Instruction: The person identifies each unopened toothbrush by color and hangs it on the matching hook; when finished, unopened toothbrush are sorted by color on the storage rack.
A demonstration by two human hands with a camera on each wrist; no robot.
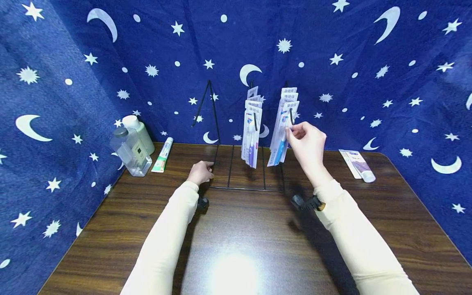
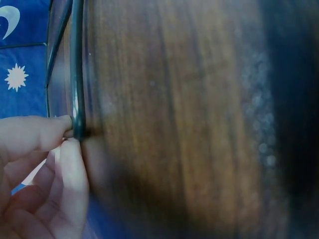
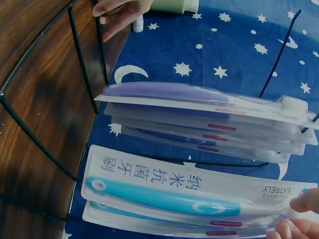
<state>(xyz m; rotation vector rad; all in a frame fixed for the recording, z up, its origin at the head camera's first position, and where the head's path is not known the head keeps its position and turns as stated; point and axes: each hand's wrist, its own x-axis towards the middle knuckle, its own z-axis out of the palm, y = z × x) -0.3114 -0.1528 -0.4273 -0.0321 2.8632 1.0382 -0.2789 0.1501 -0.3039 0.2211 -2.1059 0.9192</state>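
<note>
A black wire display rack [image 1: 247,189] stands on the table with packaged toothbrushes on two of its hooks. My right hand [image 1: 307,143] pinches the upper part of the front blue-handled toothbrush pack [image 3: 159,196], which hangs on the right hook with others behind it. Purple-handled toothbrush packs [image 1: 253,143] hang from the middle hook. The left hook [image 1: 193,124] bears nothing. At the rack's front left corner, my left hand [image 1: 200,172] pinches the base wire [image 2: 77,114] between thumb and finger.
On the left stand a clear bottle [image 1: 137,157] with a grey cap and a pale green bottle [image 1: 145,137], beside a toothpaste tube [image 1: 162,155]. A white and purple tube [image 1: 362,166] and a flat pack [image 1: 349,164] lie at the right. Starry blue cloth [image 1: 332,82] hangs behind the table.
</note>
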